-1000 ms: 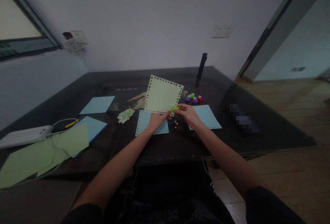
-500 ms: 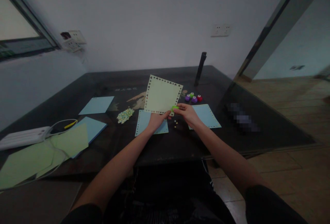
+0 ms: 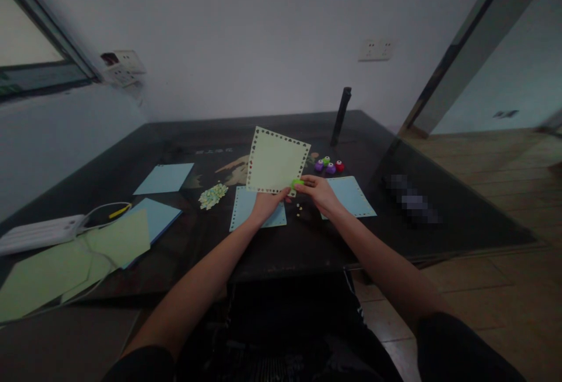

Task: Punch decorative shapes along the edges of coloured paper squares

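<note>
My left hand (image 3: pixel 267 205) grips the bottom edge of a pale yellow-green sheet of paper (image 3: pixel 278 162), which is tilted up above the table. Small punched holes run along the sheet's borders. At its lower right corner, my right hand (image 3: pixel 319 192) is closed on a small green craft punch (image 3: pixel 297 184), which sits over the paper's edge. Tiny paper bits (image 3: pixel 299 211) lie on the table just below. Two blue sheets with punched borders lie under and beside my hands, one blue sheet (image 3: pixel 239 212) to the left, another blue sheet (image 3: pixel 351 196) to the right.
Several purple, green and red punches (image 3: pixel 330 167) stand behind my right hand. A heap of paper bits (image 3: pixel 213 196) lies left of my hands. Further left are blue paper (image 3: pixel 164 178), yellow-green sheets (image 3: pixel 48 276) and a white power strip (image 3: pixel 41 234) with a cable. A black upright stand (image 3: pixel 341 117) is at the back.
Another paper bit appears on the table below the punch. Hands, sheet and punch stay almost where they were, at the lower right corner.
</note>
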A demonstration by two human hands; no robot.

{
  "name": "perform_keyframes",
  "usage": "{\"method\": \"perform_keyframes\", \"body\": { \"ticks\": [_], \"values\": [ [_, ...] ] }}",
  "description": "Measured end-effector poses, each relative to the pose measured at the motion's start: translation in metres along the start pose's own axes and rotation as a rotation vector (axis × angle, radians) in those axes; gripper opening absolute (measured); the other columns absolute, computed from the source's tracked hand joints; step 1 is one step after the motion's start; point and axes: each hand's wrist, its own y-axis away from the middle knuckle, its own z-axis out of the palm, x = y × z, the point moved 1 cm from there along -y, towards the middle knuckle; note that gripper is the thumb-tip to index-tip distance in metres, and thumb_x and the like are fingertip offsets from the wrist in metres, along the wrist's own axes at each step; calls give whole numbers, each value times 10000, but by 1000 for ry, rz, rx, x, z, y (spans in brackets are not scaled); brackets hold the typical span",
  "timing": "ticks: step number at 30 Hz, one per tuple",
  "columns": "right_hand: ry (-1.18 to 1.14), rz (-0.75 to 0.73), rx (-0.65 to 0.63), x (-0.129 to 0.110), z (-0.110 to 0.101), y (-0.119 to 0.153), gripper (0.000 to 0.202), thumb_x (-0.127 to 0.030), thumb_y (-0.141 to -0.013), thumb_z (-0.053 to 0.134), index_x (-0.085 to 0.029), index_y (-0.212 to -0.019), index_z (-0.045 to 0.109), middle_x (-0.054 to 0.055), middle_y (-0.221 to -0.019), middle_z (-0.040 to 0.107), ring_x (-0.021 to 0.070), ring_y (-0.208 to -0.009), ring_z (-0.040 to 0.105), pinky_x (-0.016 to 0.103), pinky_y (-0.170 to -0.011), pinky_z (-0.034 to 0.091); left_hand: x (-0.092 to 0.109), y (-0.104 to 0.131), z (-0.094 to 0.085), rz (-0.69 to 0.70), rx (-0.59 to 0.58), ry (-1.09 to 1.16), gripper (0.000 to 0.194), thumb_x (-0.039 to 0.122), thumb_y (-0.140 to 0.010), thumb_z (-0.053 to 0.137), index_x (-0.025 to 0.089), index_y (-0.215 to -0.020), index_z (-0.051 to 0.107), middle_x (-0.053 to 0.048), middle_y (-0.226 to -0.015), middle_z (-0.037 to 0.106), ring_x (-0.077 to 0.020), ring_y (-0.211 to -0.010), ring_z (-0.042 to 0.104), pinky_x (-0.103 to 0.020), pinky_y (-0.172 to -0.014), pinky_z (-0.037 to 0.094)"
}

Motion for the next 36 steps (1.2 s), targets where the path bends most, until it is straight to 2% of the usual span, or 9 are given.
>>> {"method": "perform_keyframes", "body": {
  "ticks": [7, 11, 18, 23, 31, 36],
  "values": [
    [0, 9, -16, 1, 0, -1, 306, -252, -505, 816, -173, -759, 664, 34, -758, 688, 169, -714, 616, 368, -798, 459, -4, -1, 0, 10, -9, -37, 196, 327, -774, 580, 160, -705, 657, -51, -637, 698, -220, -766, 673, -368, -879, 455],
    [10, -8, -22, 3, -1, -1, 304, -253, -515, 810, -179, -768, 659, 28, -759, 687, 170, -729, 620, 371, -813, 457, -8, -3, 1, 12, -1, -2, 177, 323, -761, 589, 160, -736, 655, -43, -620, 692, -220, -744, 674, -367, -863, 468],
    [22, -5, -34, 4, -2, -2, 323, -273, -512, 803, -176, -778, 648, 22, -754, 679, 165, -721, 613, 353, -795, 452, -4, -1, 2, 15, 16, 14, 176, 316, -746, 595, 168, -662, 637, -41, -597, 685, -218, -718, 672, -359, -843, 484],
    [43, -27, -32, 2, -2, -1, 329, -277, -516, 796, -168, -787, 642, 28, -755, 674, 170, -740, 612, 360, -809, 447, -1, 0, 1, 6, 16, 16, 141, 290, -752, 599, 164, -739, 661, -36, -625, 698, -214, -712, 674, -363, -864, 477],
    [58, -35, -54, -2, -2, 1, 294, -295, -542, 780, -183, -776, 641, 30, -791, 672, 179, -768, 613, 363, -813, 443, 1, 3, 1, -22, -7, -26, 188, 309, -783, 580, 171, -682, 658, -40, -643, 702, -212, -736, 670, -358, -882, 469],
    [72, -34, -66, -4, -1, 2, 309, -311, -531, 785, -181, -769, 636, 27, -769, 664, 175, -757, 606, 358, -801, 441, 0, 3, 3, 35, -11, -36, 203, 319, -796, 562, 166, -698, 652, -41, -641, 698, -208, -747, 670, -351, -890, 465]
  ]
}}
